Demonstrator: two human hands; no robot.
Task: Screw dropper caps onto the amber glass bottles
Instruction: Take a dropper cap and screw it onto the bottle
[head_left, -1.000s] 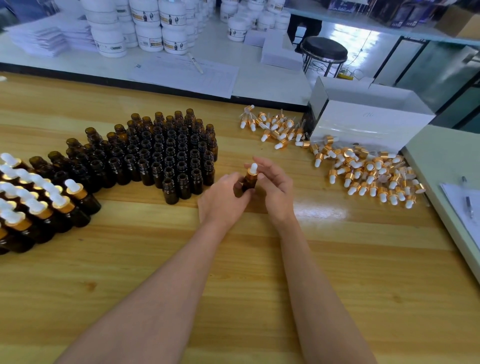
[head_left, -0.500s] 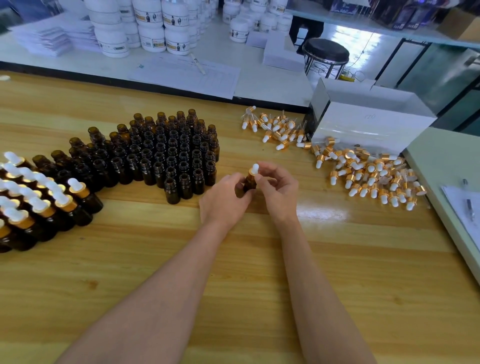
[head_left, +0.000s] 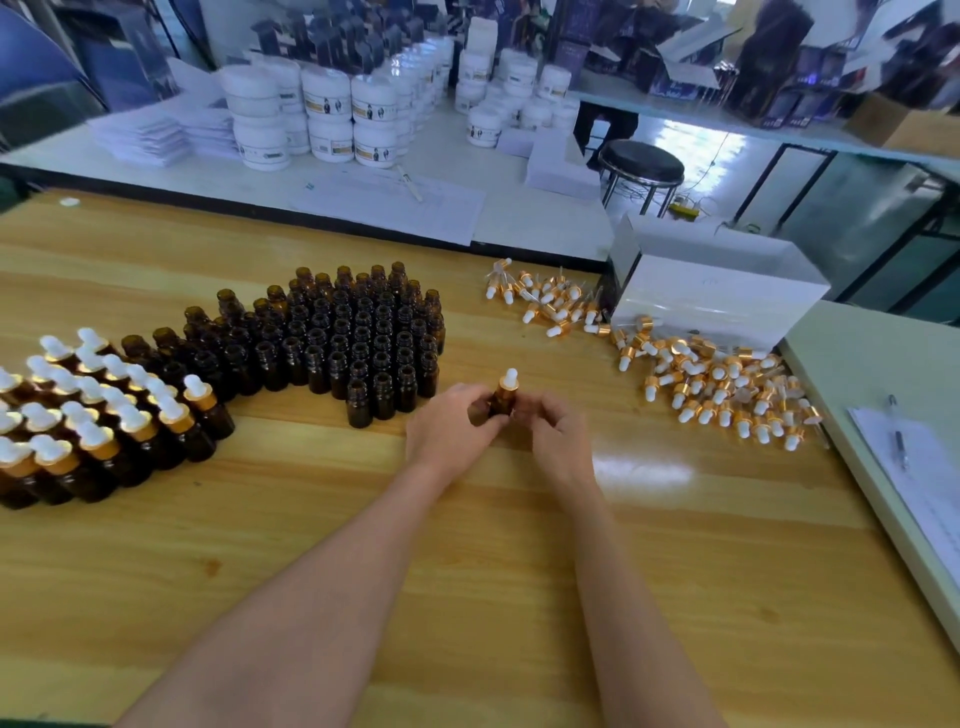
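Head view: bottle (head_left: 503, 404) upright between both hands, just right of the open bottles (head_left: 353, 338), over the table (head_left: 467, 545). Left hand (head_left: 449, 426) grips its body from the left. Right hand (head_left: 558, 431) is on its right side, fingers curled against the neck; can't tell if they pinch the gold collar. Cap (head_left: 510, 378) sits on top, white bulb up and uncovered, axis vertical, in line with the bottle. My read: the twist is about that axis, right hand best placed. Loose caps (head_left: 717, 384) well right, finished bottles (head_left: 93, 421) far left.
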